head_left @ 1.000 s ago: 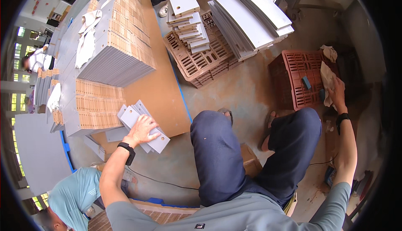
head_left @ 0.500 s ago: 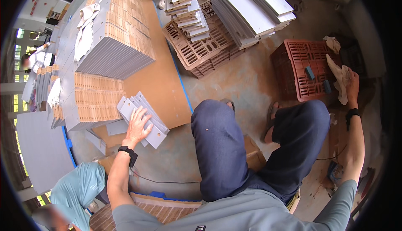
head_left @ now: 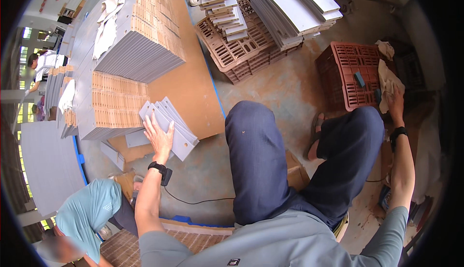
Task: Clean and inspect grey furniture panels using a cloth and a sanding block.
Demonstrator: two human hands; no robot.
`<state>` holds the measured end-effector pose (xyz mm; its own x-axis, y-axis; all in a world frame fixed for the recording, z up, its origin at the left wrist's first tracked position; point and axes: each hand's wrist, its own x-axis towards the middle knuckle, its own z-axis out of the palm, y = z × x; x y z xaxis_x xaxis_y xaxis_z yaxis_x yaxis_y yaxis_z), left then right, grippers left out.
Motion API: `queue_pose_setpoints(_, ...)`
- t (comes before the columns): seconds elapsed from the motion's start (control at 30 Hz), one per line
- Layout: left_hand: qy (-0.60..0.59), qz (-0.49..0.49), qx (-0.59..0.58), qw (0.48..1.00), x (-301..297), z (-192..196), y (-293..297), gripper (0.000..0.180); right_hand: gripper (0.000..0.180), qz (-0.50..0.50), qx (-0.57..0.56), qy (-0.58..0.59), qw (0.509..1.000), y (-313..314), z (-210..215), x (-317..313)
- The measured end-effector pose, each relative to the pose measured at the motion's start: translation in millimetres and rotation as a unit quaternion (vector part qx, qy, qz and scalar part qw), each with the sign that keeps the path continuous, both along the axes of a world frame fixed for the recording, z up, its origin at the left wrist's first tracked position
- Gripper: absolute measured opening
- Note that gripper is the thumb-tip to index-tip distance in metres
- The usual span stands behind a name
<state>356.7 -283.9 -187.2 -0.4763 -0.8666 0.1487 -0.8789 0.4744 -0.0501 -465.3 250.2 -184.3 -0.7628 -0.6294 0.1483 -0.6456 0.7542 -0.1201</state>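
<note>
My left hand [head_left: 158, 134] lies with its fingers spread on the top one of several fanned-out grey panels [head_left: 181, 143], which have round holes near their ends. These panels rest at the near edge of a brown board, beside a tall stack. Far to the right, my right hand [head_left: 396, 103] has its fingers closed on a beige cloth [head_left: 388, 81] at the right side of a red plastic crate [head_left: 345, 76]. Part of that hand's grip is hidden. Two small blue blocks [head_left: 359, 79] sit on the crate, and another cloth [head_left: 385, 49] lies at its far corner.
Tall stacks of grey panels with brown edges [head_left: 159, 30] stand on the brown board [head_left: 203, 107]. Ahead, a brown crate [head_left: 232, 54] bears more grey panels [head_left: 290, 6]. A co-worker in a light blue shirt [head_left: 89, 209] bends at the lower left. A cable [head_left: 193, 202] crosses the floor.
My left hand has shifted toward the left edge of the top panel, its fingers now pointing farther away. My right hand has moved slightly, and the cloth under it is more bunched. The view has shifted slightly.
</note>
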Motion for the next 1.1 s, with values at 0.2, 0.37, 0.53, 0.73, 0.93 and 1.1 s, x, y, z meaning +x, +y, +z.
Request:
queue_pose_setpoints(0.2, 0.204, 0.092, 0.073, 0.972, -7, -10, -10, 0.099, 0.065, -0.043, 0.014, 0.054, 0.998, 7, 14, 5)
queue_pose_setpoints(0.37, 0.206, 0.130, 0.119, 0.963, -6, -6, -13, 0.097, 0.062, 0.040, -0.056, 0.106, 0.992, -4, 41, 14)
queue_pose_setpoints(0.53, 0.184, 0.140, 0.117, 0.966, -3, 2, -11, 0.096, 0.055, 0.056, -0.127, 0.129, 0.982, -63, 106, 45)
queue_pose_setpoints(0.73, 0.258, 0.081, 0.125, 0.954, -56, 82, -2, 0.093, 0.049, 0.116, -0.254, 0.073, 0.957, -179, 231, 141)
queue_pose_setpoints(0.93, 0.527, 0.000, 0.349, 0.775, -175, 202, 1, 0.094, 0.050, 0.281, -0.349, -0.226, 0.865, -323, 285, 207)
queue_pose_setpoints(1.1, 0.615, 0.021, 0.415, 0.669, -257, 211, -51, 0.093, 0.059, 0.327, -0.233, -0.368, 0.839, -432, 256, 211)
